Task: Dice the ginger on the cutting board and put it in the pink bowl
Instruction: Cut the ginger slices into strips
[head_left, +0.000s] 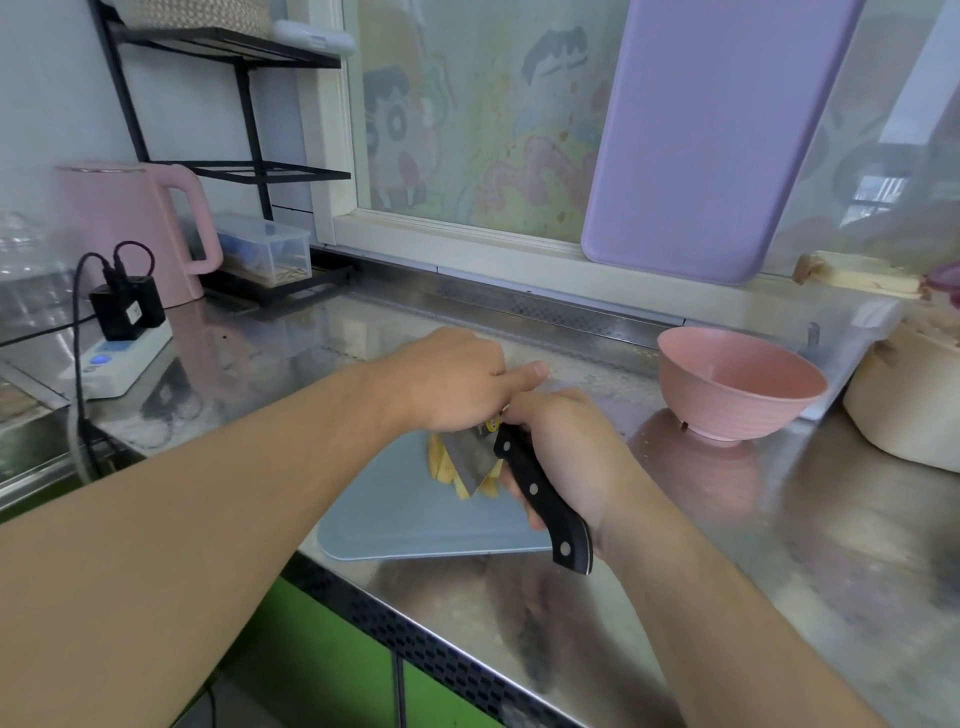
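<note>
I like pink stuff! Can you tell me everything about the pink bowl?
The pink bowl is round and deep, with faint ridges round its outside and a small foot. It looks like matte plastic. It stands upright on the shiny steel counter, to the right of the blue cutting board, and it looks empty. Neither hand touches it.

Head view, angled down at counter (779, 519) (close, edges perhaps distorted).

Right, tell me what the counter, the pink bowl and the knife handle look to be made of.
Counter: likely stainless steel, brushed and shiny, showing blurred reflections.
Pink bowl: matte and opaque with a ribbed outside, probably plastic or a fibre composite; ceramic is possible.
Knife handle: smooth black scales with metal rivets, plastic or stained wood, held in the right hand.
</note>
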